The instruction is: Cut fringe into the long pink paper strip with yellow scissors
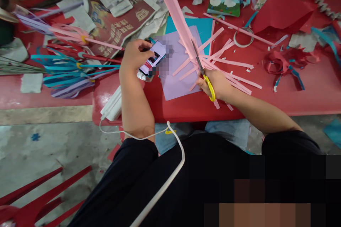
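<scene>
Head view shows the scissors in the right hand, above the middle part of the red worktop, nearer to its near edge than to its far edge. The right hand is curled closed around the yellow loops; the blades point toward the far edge and look almost together. The left hand is half open at the phone, its thumb over the screen and its fingers bent behind the upper edge; whether it really grips I cannot tell.

I judge the scissors light, stiff and sure to hold by the loops, never by the blades. The phone should be smooth, rather slippery and fragile, so it is better taken by its sides. The long pink band, probably paper, must be light and soft, easy to crease; one can pinch it flat, away from the blades.

In look, the band is pale pink, straight and narrow, reaching from the far edge to the blade tips. The thin pink strips spread like a fan toward the right edge, partly on purple paper. The phone has a dark border and a bright screen.
</scene>
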The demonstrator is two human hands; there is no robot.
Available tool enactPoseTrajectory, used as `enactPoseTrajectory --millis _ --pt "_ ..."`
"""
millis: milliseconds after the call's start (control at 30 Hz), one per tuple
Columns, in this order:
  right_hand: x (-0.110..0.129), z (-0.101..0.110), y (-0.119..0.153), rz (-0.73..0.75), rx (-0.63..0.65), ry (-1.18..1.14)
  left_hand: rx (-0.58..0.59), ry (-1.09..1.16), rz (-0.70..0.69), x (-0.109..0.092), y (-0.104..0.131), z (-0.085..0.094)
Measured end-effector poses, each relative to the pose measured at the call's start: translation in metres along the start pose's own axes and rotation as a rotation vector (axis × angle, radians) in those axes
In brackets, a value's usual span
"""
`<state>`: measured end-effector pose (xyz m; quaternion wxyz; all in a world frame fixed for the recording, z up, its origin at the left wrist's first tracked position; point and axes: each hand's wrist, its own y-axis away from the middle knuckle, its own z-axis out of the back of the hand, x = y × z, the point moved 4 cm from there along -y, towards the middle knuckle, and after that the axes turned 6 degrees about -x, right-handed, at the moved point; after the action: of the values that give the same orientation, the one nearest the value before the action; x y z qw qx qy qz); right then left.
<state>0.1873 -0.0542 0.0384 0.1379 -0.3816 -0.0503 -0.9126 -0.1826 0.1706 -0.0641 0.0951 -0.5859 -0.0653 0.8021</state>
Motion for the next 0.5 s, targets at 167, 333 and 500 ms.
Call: enactPoseTrajectory --millis 167,333,500 --pt "0.002 0.001 -0.001 -0.002 0.027 -0.011 0.030 0.013 -0.072 -0.003 0.002 0.001" --pt "0.002 0.001 -0.001 -0.009 0.027 -0.005 -0.005 -0.027 0.030 0.005 -0.001 0.003" --pt "0.000 -0.001 0.000 -0.017 0.018 0.017 -0.082 -0.118 0.068 -0.017 0.008 -0.005"
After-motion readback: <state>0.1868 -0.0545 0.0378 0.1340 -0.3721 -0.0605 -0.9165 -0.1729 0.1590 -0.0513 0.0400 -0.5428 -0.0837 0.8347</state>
